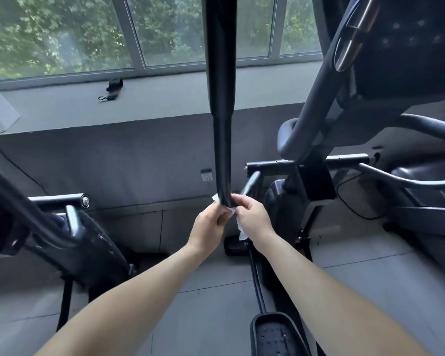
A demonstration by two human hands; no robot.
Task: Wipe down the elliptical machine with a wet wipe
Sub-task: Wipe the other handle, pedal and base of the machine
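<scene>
A black upright handle bar (222, 140) of the elliptical machine runs down the middle of the head view. Around its lower end sits a white wet wipe (216, 198), with another bit of it hanging below my right hand. My left hand (210, 222) and my right hand (252, 214) both pinch the wipe against the bar from the near side. The machine's console and frame (401, 55) rise at the right, and a black foot pedal (275, 335) lies at the bottom right.
A second machine's dark frame (70, 235) stands at the left. A grey window ledge (165, 98) with a small black strap (112, 89) on it runs across the back. Grey tiled floor (211, 317) lies between the machines. A cable (355, 199) trails at the right.
</scene>
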